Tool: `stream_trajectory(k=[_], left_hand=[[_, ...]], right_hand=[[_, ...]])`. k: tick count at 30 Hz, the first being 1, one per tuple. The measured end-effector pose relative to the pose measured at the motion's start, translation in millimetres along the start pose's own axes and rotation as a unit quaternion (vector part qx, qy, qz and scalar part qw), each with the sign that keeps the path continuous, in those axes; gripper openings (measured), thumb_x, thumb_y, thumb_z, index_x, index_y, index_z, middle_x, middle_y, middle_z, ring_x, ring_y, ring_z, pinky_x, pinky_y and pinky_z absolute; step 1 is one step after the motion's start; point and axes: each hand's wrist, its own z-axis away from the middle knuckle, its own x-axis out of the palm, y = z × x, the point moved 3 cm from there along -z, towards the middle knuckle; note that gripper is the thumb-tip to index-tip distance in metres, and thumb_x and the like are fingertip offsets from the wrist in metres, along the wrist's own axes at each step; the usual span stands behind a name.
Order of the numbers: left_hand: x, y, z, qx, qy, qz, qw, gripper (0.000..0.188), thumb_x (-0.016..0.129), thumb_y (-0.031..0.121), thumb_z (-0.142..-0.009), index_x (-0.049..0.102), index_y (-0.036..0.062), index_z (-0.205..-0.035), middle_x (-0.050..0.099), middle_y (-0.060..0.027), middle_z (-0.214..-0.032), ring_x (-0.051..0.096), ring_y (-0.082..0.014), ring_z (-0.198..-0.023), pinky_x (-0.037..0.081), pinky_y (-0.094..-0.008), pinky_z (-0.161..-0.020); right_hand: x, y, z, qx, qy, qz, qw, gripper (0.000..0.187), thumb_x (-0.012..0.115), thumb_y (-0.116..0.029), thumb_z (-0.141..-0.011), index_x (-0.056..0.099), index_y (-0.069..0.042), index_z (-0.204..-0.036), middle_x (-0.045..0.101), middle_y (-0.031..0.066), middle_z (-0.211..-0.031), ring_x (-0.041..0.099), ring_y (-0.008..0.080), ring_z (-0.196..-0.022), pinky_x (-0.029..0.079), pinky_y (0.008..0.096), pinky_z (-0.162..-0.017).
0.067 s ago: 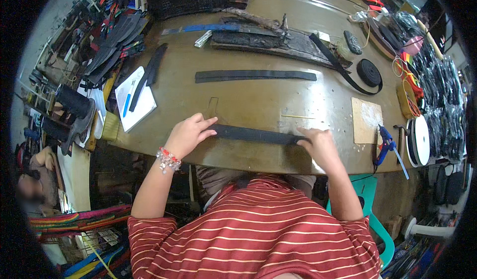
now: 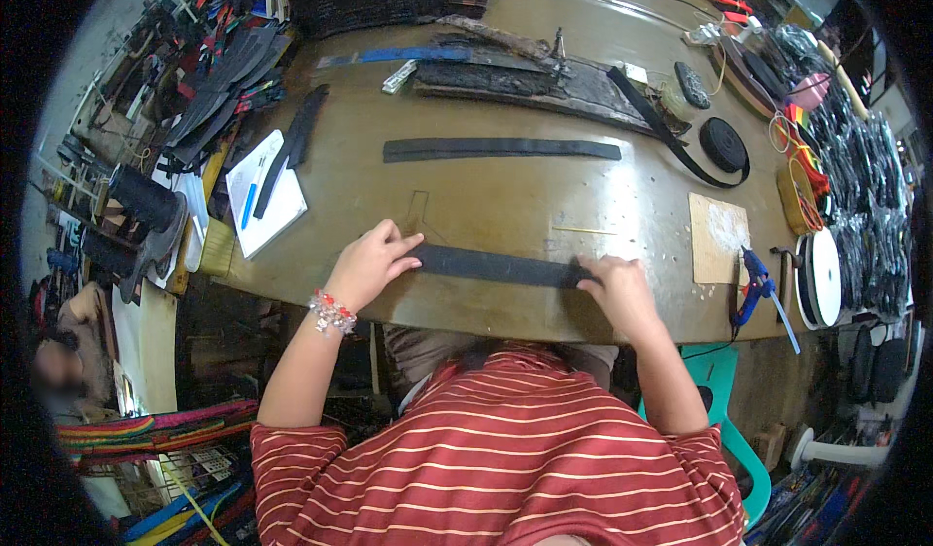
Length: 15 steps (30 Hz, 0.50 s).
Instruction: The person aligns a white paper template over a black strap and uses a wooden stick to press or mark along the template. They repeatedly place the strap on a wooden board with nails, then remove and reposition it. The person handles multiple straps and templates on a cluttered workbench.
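Note:
A black fabric strip (image 2: 501,266) lies lengthwise along the near part of the brown table, between my hands. At its left end my left hand (image 2: 374,262) grips it with thumb and fingers, a beaded bracelet on the wrist. The other end is held by my right hand (image 2: 616,291), fingers curled over the corner. Farther up the table rests another long black strip (image 2: 501,149), touched by neither hand. A thin yellowish stick (image 2: 583,230) lies just beyond my right hand.
On the right are a blue glue gun (image 2: 753,288), a cardboard piece (image 2: 719,240), a coiled black strap (image 2: 723,144) and a white-sided spool (image 2: 822,276). White paper with a blue pen (image 2: 248,204) sits at left. A dark slab (image 2: 525,94) and a black crate (image 2: 364,0) occupy the back.
My right hand has shifted very slightly left along the strip's end. Otherwise the hands and strip look the same.

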Motion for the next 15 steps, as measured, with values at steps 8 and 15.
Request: stream_trajectory(k=[8,15], left_hand=[[20.0,-27.6,10.7,0.066,0.050,0.077,0.994,0.021,0.069,0.020,-0.078,0.056,0.0064,-0.087,0.057,-0.0083,-0.100,0.055,-0.0300,-0.096,0.043,-0.0397,-0.087],[-13.7,-54.4,69.9,-0.089,0.326,0.198,0.920,0.014,0.063,-0.001,-0.081,0.065,0.0031,-0.094,0.066,-0.0110,-0.097,0.063,-0.0235,-0.093,0.049,-0.0320,-0.081]], right_hand=[[-6.0,-6.7,-20.5,-0.138,-0.053,0.033,0.988,0.013,0.064,-0.016,-0.078,0.062,-0.009,-0.089,0.063,0.0096,-0.085,0.060,0.0272,-0.089,0.039,0.0431,-0.088],[-114.9,-130.2,-149.7,-0.483,0.155,0.074,0.859,0.011,0.060,-0.015,-0.081,0.064,-0.010,-0.090,0.057,0.0053,-0.082,0.053,0.0244,-0.086,0.040,0.0402,-0.086]])
